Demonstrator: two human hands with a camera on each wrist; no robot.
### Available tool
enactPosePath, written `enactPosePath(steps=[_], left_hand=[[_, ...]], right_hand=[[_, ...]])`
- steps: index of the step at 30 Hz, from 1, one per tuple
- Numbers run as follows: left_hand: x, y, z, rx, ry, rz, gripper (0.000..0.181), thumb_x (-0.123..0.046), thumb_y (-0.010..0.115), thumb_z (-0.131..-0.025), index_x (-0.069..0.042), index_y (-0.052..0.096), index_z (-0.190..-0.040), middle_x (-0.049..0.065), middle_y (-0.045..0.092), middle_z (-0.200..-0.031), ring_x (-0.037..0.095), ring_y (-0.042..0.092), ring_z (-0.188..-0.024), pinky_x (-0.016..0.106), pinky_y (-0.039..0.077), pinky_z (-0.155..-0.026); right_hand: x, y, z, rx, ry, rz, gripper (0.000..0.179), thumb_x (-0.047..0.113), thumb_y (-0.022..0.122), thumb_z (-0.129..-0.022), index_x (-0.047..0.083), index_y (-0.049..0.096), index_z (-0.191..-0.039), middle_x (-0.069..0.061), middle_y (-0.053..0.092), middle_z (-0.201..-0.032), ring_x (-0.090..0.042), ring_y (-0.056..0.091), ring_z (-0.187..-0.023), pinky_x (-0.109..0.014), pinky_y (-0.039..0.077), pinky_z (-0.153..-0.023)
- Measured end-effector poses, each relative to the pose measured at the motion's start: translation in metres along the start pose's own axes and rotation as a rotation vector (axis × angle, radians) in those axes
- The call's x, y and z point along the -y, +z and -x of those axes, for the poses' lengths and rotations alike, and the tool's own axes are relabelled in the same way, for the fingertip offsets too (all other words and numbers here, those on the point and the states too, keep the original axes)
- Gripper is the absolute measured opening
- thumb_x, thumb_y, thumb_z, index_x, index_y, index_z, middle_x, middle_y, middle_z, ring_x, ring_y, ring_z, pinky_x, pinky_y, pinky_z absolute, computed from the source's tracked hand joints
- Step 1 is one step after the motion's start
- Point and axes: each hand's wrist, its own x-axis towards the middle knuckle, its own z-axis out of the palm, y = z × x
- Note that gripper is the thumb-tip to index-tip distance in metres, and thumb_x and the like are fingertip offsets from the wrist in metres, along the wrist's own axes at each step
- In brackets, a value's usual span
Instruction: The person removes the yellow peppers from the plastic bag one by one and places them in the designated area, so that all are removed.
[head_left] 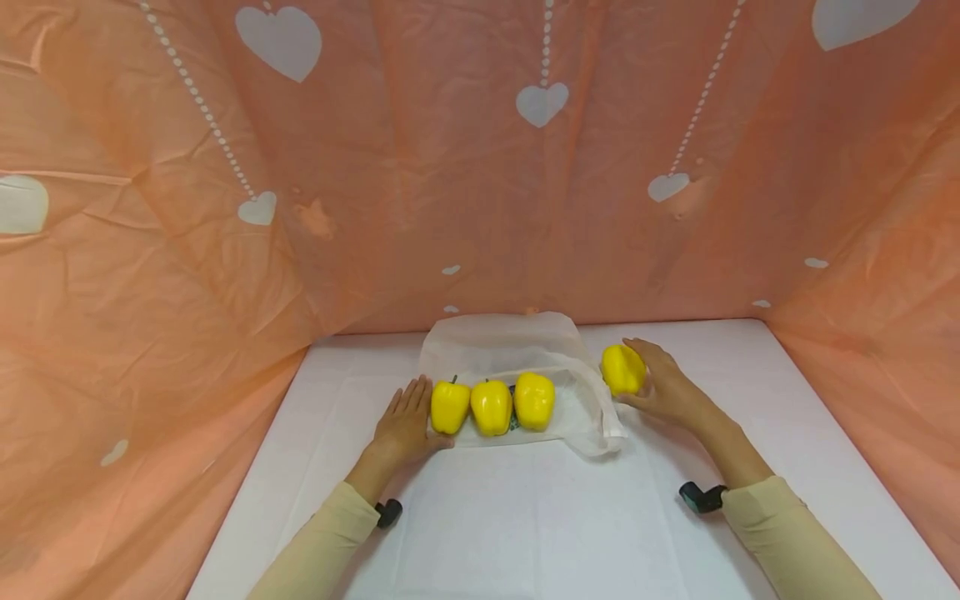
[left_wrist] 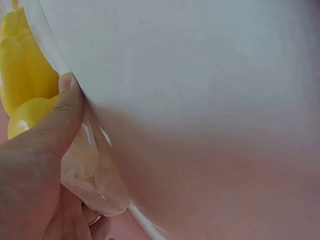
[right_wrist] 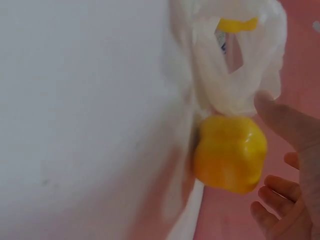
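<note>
Three yellow bell peppers lie in a row on a thin white plastic bag (head_left: 498, 346): a left one (head_left: 449, 407), a middle one (head_left: 491, 407) and a right one (head_left: 535, 402). Beside the left pepper my left hand (head_left: 405, 429) rests with its fingers straight, and its thumb touches the bag's front edge in the left wrist view. A fourth yellow bell pepper (head_left: 622, 370) sits on the table just right of the bag. My right hand (head_left: 667, 387) is around that pepper's right side, thumb and fingers spread; the right wrist view shows a gap between them and the pepper (right_wrist: 231, 154).
A white cloth (head_left: 480, 517) covers the table. Orange sheeting with white hearts (head_left: 420, 167) hangs behind it and on both sides. The bag's crumpled loop (head_left: 600, 417) lies toward the fourth pepper. Small dark wrist cameras (head_left: 702, 497) sit at both cuffs.
</note>
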Motion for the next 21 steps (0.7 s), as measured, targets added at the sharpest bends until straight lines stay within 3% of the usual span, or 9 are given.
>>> enactPosePath(steps=[10, 21], left_hand=[[-0.001, 0.0, 0.0, -0.001, 0.001, -0.006, 0.111, -0.053, 0.075, -0.098, 0.008, 0.014, -0.168, 0.025, 0.011, -0.178, 0.04, 0.013, -0.165, 0.052, 0.008, -0.135], [0.001, 0.0, 0.0, -0.011, 0.008, -0.007, 0.111, -0.053, 0.075, -0.098, 0.008, 0.015, -0.168, 0.025, 0.013, -0.178, 0.04, 0.013, -0.165, 0.053, 0.009, -0.135]], right_hand=[[0.024, -0.001, 0.001, 0.007, -0.019, -0.005, 0.088, 0.02, 0.089, -0.09, 0.005, 0.039, -0.162, -0.028, 0.034, -0.167, -0.052, 0.031, -0.153, -0.074, 0.03, -0.121], [0.048, 0.011, 0.002, 0.038, -0.048, -0.058, 0.089, 0.025, 0.089, -0.091, 0.005, 0.039, -0.163, -0.024, 0.039, -0.166, -0.047, 0.038, -0.151, -0.069, 0.034, -0.123]])
